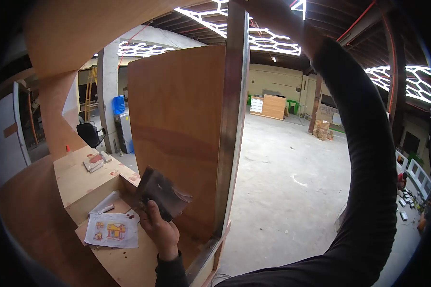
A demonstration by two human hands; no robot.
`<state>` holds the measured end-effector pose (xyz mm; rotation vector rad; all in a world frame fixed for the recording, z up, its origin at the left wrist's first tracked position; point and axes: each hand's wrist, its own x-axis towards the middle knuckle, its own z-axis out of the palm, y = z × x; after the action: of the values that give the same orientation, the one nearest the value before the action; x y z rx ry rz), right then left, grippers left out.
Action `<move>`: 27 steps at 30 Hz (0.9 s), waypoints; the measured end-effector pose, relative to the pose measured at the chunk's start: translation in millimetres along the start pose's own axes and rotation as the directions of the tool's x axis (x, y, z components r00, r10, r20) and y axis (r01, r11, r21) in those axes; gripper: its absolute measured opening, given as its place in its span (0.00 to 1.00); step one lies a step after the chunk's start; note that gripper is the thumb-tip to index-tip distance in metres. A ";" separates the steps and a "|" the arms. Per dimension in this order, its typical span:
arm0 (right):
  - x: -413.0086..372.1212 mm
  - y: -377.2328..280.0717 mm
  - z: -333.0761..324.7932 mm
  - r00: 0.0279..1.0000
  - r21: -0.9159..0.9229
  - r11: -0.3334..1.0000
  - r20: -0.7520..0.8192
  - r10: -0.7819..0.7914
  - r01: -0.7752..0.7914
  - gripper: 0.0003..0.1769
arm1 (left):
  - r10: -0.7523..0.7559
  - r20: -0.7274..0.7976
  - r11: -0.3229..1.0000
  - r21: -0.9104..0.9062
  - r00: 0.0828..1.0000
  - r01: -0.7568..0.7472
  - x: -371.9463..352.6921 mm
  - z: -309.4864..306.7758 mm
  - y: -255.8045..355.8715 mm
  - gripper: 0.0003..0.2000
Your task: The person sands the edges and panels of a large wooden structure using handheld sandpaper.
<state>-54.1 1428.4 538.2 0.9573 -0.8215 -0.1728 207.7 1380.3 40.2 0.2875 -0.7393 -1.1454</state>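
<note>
My left hand [160,233] is closed around a folded, dark brown sheet [165,193] that looks like sandpaper, thumb on its near face. It is held up in front of a brown wooden panel [177,100]. My right arm, in a dark sleeve [364,119], reaches up and over. At the top edge, my right hand [294,24] is in shadow near the head of an upright post [234,95] with a metal-looking edge. Its fingers are dark and partly out of frame, so their grip cannot be made out.
On a wooden ledge [88,179] lie blocks smeared with reddish paste [95,161]. Below, a paper with a coloured drawing [112,231] lies on a lower board. A curved wooden panel [124,24] hangs overhead. Beyond are a black chair [90,134] and a concrete floor [282,191].
</note>
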 end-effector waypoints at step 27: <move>43.5 38.1 61.1 0.987 -0.099 0.994 0.148 0.053 -0.039 0.09 | -0.101 0.067 0.994 -0.038 0.993 0.104 -20.2 -3.5 -5.5 0.16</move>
<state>-74.2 1390.1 610.4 0.8417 -0.9655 -0.2446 201.8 1395.7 26.9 0.2566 -0.7644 -1.2709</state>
